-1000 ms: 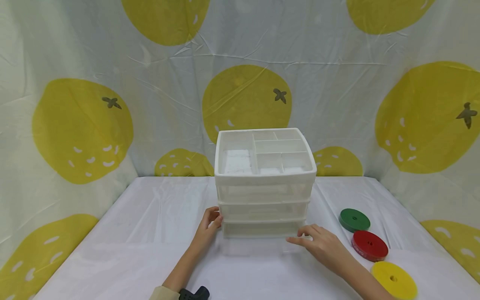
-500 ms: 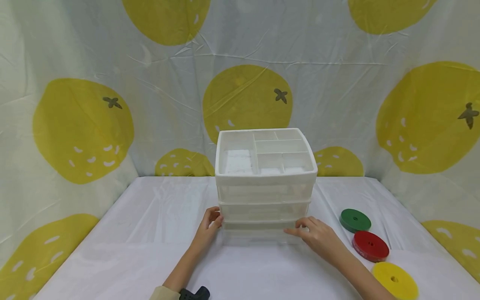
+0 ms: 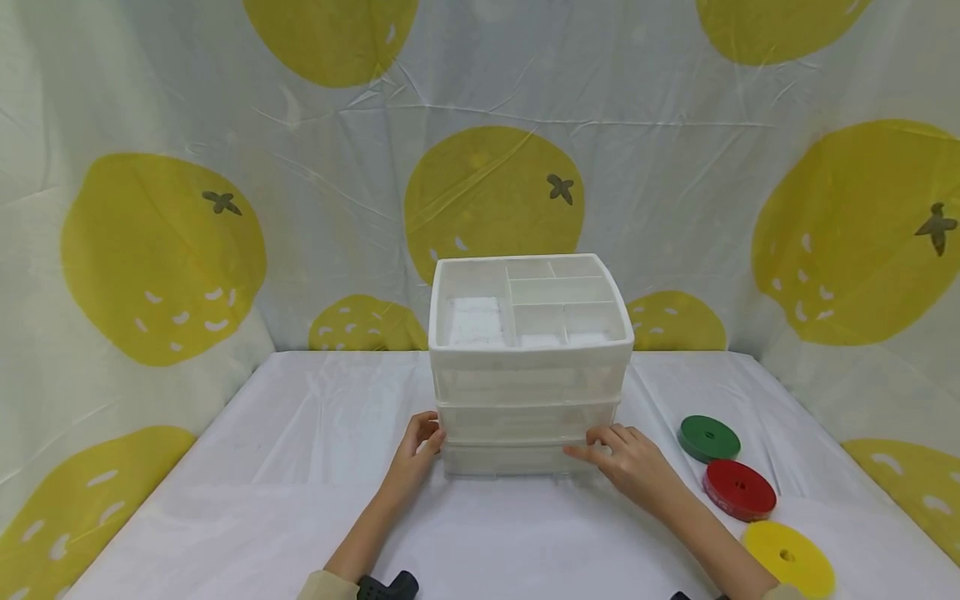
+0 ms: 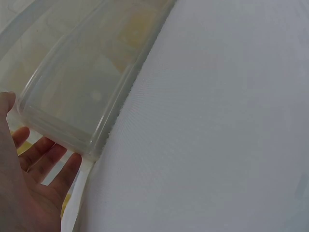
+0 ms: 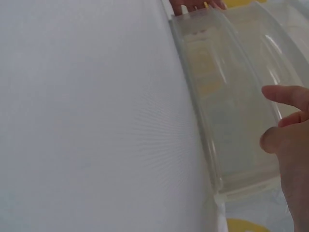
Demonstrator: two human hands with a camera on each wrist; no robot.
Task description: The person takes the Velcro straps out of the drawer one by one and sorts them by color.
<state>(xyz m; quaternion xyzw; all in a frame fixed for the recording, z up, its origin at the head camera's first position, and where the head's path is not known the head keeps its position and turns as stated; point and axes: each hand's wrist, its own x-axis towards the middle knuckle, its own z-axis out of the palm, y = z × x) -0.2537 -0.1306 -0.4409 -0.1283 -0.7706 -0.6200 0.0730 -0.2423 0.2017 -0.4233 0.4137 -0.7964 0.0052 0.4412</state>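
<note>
A white drawer unit point(image 3: 529, 379) stands upright with translucent drawers and a divided tray top. Its bottom drawer point(image 3: 502, 460) sits flush with the front. At the unit's left side, my left hand point(image 3: 417, 437) rests its fingers along the wall; the left wrist view shows those fingers point(image 4: 44, 162) spread and mostly straight against the corner. My right hand point(image 3: 626, 457) is at the lower right of the front, thumb against the bottom drawer. In the right wrist view its thumb point(image 5: 270, 140) and extended index finger point(image 5: 285, 95) lie apart, with nothing pinched between them.
Green point(image 3: 708, 438), red point(image 3: 739, 489) and yellow point(image 3: 789, 558) flat discs with centre holes lie in a row at the right. A white cloth point(image 3: 322, 492) covers the table. A lemon-print curtain point(image 3: 337, 200) hangs behind and at the sides.
The clear bottom drawer, pulled out toward me before, has slid back into the unit. My right hand has moved forward and slightly left with it. The left hand has stayed in place.
</note>
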